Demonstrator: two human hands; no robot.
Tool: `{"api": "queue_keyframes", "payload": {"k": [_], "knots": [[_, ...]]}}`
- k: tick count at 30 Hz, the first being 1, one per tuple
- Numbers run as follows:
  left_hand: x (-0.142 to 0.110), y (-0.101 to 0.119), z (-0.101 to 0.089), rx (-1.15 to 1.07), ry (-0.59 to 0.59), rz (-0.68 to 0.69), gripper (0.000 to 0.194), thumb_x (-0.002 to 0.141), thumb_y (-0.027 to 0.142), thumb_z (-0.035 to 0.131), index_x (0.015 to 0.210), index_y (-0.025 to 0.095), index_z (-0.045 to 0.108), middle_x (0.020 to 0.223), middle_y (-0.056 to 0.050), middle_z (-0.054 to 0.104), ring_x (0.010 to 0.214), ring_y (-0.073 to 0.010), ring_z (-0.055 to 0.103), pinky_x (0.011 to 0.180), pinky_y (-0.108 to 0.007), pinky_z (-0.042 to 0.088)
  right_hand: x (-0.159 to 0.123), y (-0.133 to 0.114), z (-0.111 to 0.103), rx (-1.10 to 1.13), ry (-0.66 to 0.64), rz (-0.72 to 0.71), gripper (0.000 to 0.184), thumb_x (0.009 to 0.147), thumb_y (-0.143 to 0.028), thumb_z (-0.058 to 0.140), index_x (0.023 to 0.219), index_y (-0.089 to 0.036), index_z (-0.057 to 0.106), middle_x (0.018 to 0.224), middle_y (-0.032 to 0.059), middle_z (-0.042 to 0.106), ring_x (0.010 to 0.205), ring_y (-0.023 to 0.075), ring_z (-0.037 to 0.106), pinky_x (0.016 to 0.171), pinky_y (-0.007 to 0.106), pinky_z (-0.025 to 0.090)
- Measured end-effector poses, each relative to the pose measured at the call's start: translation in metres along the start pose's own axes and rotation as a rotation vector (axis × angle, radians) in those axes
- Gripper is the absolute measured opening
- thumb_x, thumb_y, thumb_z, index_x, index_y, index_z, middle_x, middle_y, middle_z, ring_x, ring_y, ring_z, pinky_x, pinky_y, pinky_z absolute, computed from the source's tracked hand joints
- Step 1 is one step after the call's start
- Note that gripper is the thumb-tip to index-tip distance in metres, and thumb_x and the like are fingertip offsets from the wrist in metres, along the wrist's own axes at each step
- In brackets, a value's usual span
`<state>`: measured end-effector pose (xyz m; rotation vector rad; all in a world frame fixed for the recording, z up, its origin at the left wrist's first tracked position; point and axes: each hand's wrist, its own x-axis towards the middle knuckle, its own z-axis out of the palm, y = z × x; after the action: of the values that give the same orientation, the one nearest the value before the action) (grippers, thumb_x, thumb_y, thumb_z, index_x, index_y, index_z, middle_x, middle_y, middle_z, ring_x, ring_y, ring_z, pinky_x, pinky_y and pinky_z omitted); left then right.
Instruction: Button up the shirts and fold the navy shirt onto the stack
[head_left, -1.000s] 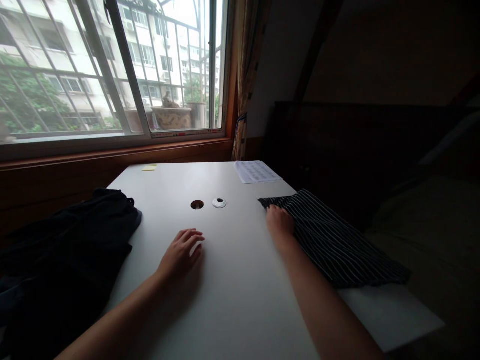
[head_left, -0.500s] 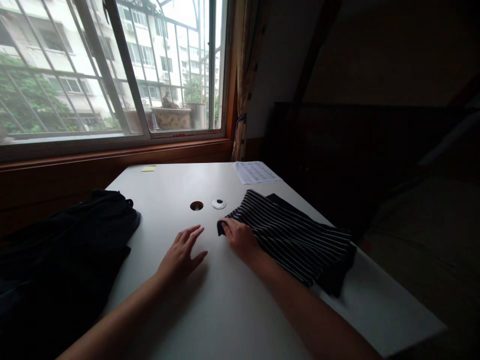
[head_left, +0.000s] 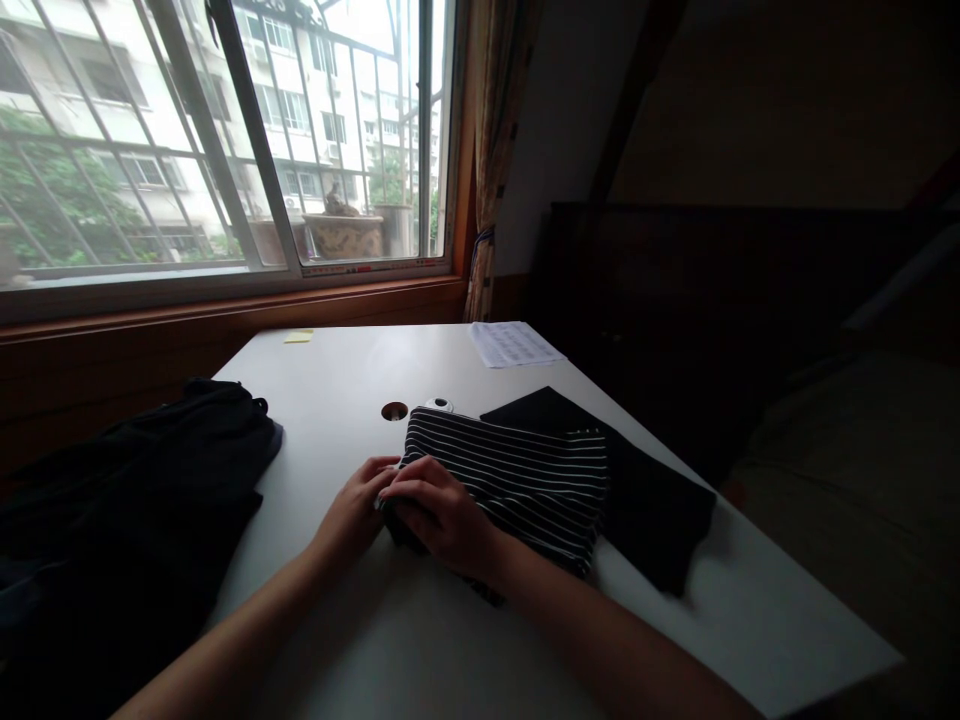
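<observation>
A black garment with white stripes, folded into a rough rectangle, lies in front of me on the table. My right hand grips its left end, fingers curled over the fabric. Against that same end is my left hand, its fingers closed at the cloth's edge and touching the right hand's fingertips. Part of the left fingers is hidden. A plain black folded garment lies flat to the right, its left part under or behind the striped one.
On the left a heap of dark clothes covers the table's edge. A cable hole and its white ring cover are mid-table. Printed sheets and a yellow sticky note lie at the back, below a barred window.
My right hand has drawn the striped garment leftward and nearer, off most of the black one. My left hand, open and apart before, has met the cloth's left end.
</observation>
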<state>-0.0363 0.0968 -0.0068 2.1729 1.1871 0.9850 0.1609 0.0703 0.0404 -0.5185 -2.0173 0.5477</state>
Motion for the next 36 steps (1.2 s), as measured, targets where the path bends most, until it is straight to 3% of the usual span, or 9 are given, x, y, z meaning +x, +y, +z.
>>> {"api": "queue_keyframes", "payload": {"k": [5, 9, 11, 15, 19, 27, 30, 33, 36], "knots": [[-0.001, 0.011, -0.012, -0.106, 0.107, -0.068, 0.032, 0.083, 0.019, 0.055, 0.109, 0.026, 0.072, 0.119, -0.005, 0.066, 0.11, -0.0256, 0.064, 0.097, -0.041, 0.053, 0.002, 0.001, -0.013, -0.003, -0.052, -0.001, 0.02, 0.095, -0.035, 0.061, 0.109, -0.023, 0.069, 0.091, 0.0027, 0.069, 0.078, 0.0144, 0.065, 0.076, 0.029, 0.055], [-0.004, 0.013, -0.022, -0.35, 0.315, -0.17, 0.037, 0.08, 0.017, 0.054, 0.114, 0.024, 0.067, 0.115, -0.004, 0.069, 0.109, -0.0243, 0.064, 0.099, -0.04, 0.052, 0.006, 0.029, -0.049, -0.296, 0.203, 0.181, 0.018, 0.098, -0.027, 0.054, 0.107, -0.023, 0.069, 0.098, 0.0047, 0.071, 0.095, 0.0196, 0.065, 0.093, 0.037, 0.05], [-0.005, 0.01, -0.026, -0.498, 0.438, -0.236, 0.04, 0.078, 0.017, 0.056, 0.117, 0.024, 0.065, 0.114, -0.003, 0.07, 0.107, -0.0231, 0.065, 0.1, -0.039, 0.052, 0.003, 0.05, -0.067, -0.511, 0.234, 0.294, 0.02, 0.095, -0.028, 0.057, 0.11, -0.021, 0.068, 0.107, 0.0081, 0.069, 0.106, 0.0244, 0.061, 0.101, 0.042, 0.046], [-0.001, -0.004, -0.031, -0.753, 0.703, -0.294, 0.041, 0.076, 0.026, 0.065, 0.117, 0.022, 0.065, 0.119, -0.003, 0.069, 0.111, -0.0218, 0.064, 0.104, -0.035, 0.049, -0.009, 0.083, -0.084, -0.697, 0.031, 0.648, 0.042, 0.086, -0.042, 0.07, 0.121, -0.019, 0.066, 0.121, 0.0125, 0.066, 0.114, 0.0295, 0.058, 0.102, 0.042, 0.043], [0.006, -0.015, -0.035, -0.982, 0.828, -0.406, 0.048, 0.082, 0.036, 0.066, 0.129, 0.026, 0.061, 0.129, -0.002, 0.065, 0.121, -0.022, 0.06, 0.11, -0.036, 0.045, -0.011, 0.087, -0.081, -0.629, -0.09, 0.751, 0.035, 0.084, -0.047, 0.071, 0.108, -0.022, 0.072, 0.103, 0.0089, 0.073, 0.098, 0.0269, 0.066, 0.086, 0.035, 0.049], [0.007, -0.001, -0.038, -0.94, 0.675, -0.454, 0.057, 0.093, 0.051, 0.052, 0.147, 0.038, 0.039, 0.158, -0.001, 0.039, 0.142, -0.0272, 0.042, 0.113, -0.044, 0.043, -0.008, 0.074, -0.127, -0.419, -0.25, 0.786, 0.023, 0.083, -0.041, 0.071, 0.097, -0.023, 0.075, 0.085, 0.0008, 0.074, 0.078, 0.0182, 0.068, 0.069, 0.026, 0.048], [0.007, 0.002, -0.034, -0.887, 0.627, -0.49, 0.061, 0.091, 0.043, 0.059, 0.147, 0.036, 0.038, 0.159, -0.003, 0.037, 0.146, -0.0272, 0.036, 0.118, -0.045, 0.035, -0.01, 0.076, -0.14, -0.516, -0.163, 0.817, 0.018, 0.083, -0.034, 0.07, 0.094, -0.021, 0.073, 0.078, 0.0018, 0.07, 0.073, 0.0186, 0.065, 0.068, 0.028, 0.047], [0.009, 0.002, -0.031, -0.869, 0.552, -0.512, 0.059, 0.091, 0.04, 0.059, 0.147, 0.034, 0.038, 0.159, -0.006, 0.035, 0.146, -0.0271, 0.035, 0.118, -0.046, 0.034, -0.005, 0.073, -0.133, -0.666, -0.008, 0.756, 0.009, 0.088, -0.026, 0.062, 0.09, -0.019, 0.068, 0.091, 0.0063, 0.067, 0.087, 0.0209, 0.061, 0.082, 0.034, 0.045], [0.01, 0.003, -0.029, -0.866, 0.524, -0.498, 0.057, 0.092, 0.041, 0.058, 0.146, 0.034, 0.039, 0.161, -0.006, 0.032, 0.145, -0.0268, 0.036, 0.117, -0.044, 0.036, 0.006, 0.054, -0.106, -0.662, -0.057, 0.519, 0.018, 0.091, -0.032, 0.062, 0.079, -0.02, 0.062, 0.089, 0.0046, 0.062, 0.088, 0.0192, 0.058, 0.085, 0.033, 0.043]]}}
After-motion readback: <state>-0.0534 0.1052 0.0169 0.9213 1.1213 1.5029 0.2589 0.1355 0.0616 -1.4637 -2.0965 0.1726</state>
